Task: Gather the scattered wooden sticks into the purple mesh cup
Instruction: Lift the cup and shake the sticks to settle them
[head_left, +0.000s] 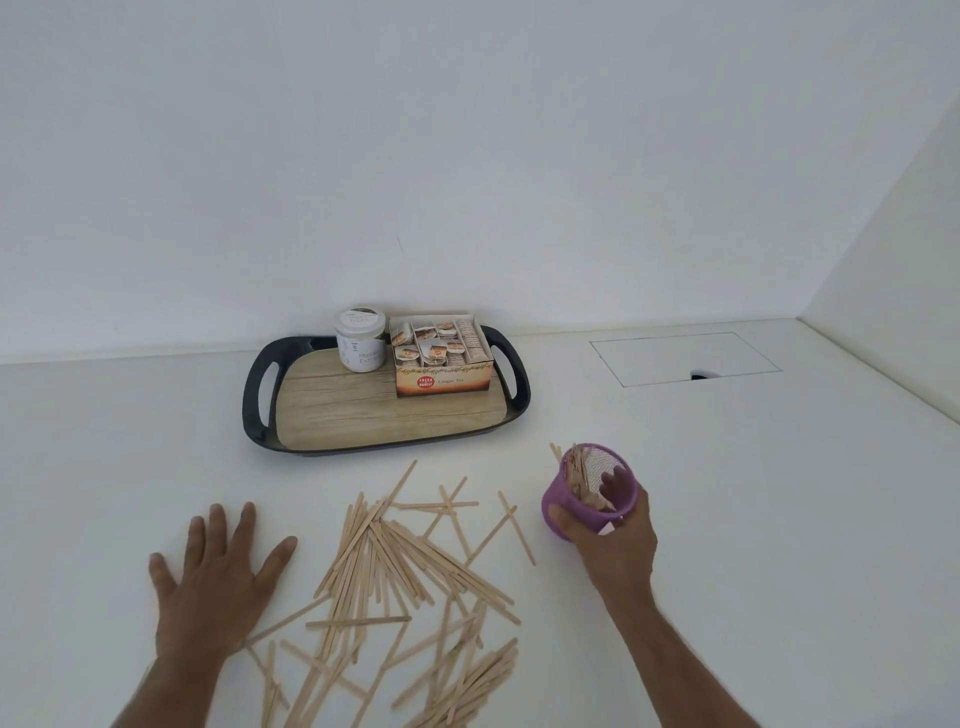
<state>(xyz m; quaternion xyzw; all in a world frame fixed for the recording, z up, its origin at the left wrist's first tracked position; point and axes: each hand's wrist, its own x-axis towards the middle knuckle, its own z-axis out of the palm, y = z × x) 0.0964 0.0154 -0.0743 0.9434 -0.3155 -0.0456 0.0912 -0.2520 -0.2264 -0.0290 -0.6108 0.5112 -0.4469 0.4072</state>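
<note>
Head view: right hand (615, 540) grips purple mesh cup (576, 499), mouth tilted nearward; left hand (208, 587) spread flat.

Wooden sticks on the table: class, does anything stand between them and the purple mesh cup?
Nothing visible does. The wooden sticks lie on bare table left of the purple mesh cup, which the right hand grips, tilted toward them.

- Wooden sticks (395, 587): the near part of the pile is running off the bottom edge, so their full count is staying unknown.
- Purple mesh cup (582, 493), right of the sticks: the right hand (618, 535) is covering its near wall; its base is not showing.
- Jar (360, 340), beyond the sticks: label print is blurring, only partly legible.
- Both forearms are getting cut off at the bottom edge.
</note>
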